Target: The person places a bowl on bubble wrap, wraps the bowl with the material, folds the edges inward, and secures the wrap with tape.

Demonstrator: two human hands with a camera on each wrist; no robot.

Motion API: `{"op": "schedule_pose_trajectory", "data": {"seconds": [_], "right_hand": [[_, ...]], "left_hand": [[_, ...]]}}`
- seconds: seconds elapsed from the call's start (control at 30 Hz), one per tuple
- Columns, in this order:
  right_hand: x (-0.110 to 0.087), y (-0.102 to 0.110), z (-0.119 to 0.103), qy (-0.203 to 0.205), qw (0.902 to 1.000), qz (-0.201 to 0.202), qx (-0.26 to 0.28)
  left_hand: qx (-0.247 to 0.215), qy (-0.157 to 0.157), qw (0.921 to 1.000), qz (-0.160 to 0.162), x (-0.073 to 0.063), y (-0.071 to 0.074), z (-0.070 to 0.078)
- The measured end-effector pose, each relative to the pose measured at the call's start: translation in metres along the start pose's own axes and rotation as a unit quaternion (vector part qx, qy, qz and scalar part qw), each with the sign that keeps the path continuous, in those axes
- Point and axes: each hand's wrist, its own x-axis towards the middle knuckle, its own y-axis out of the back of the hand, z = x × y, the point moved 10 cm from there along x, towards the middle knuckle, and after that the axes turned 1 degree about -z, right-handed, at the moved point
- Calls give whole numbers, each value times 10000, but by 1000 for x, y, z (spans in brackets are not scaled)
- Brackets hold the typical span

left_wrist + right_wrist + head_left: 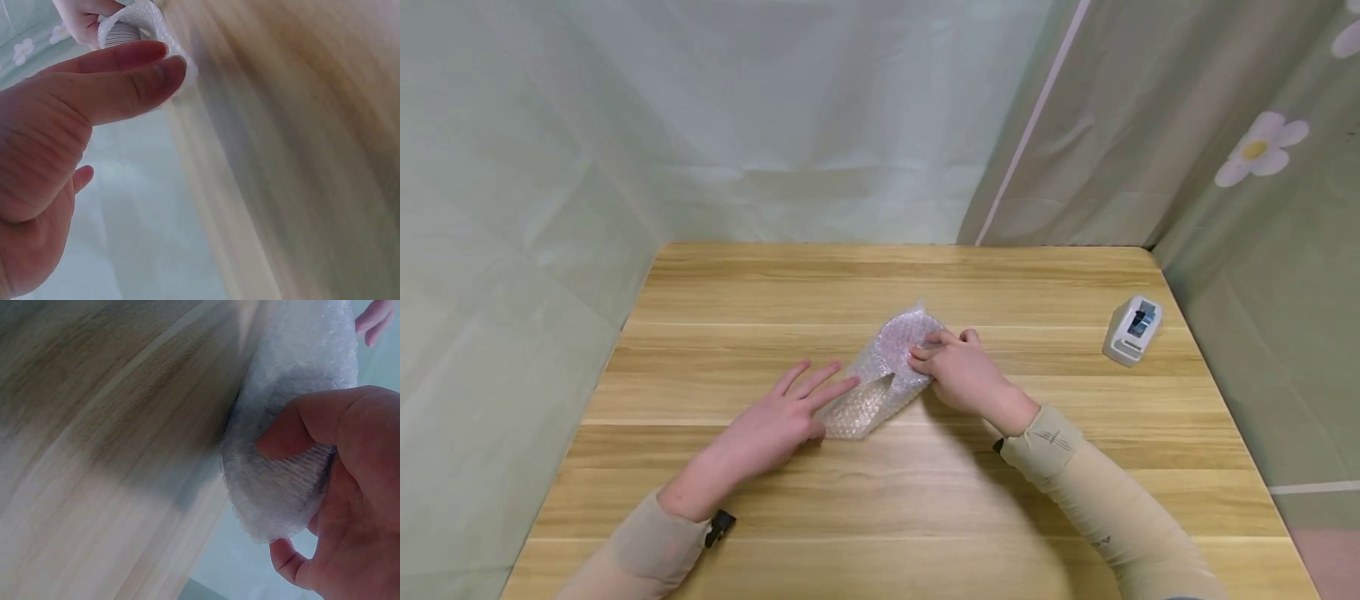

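Observation:
A roll of clear bubble wrap (891, 337) lies slantwise on the table, with an open, loose end toward the near left. Inside it, a grey ribbed item (122, 34) shows through the opening in the left wrist view; its kind is not clear. My right hand (966, 373) grips the wrapped item at its far right end, thumb and fingers curled around it. At the near left end, my left hand (767, 427) has its fingers spread and mostly straight, the index fingertip right at the wrap's edge.
A small white tape dispenser (1133, 331) stands on the right side of the wooden table (820, 283). Pale curtains (820, 125) hang behind the table and along both sides.

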Motion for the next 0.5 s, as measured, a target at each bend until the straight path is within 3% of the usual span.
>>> {"op": "schedule_pose_trajectory", "data": {"seconds": [0.5], "right_hand": [[0, 0, -2, 35, 10000, -8, -7]], "left_hand": [[-106, 181, 9998, 24, -4, -1, -6]]}}
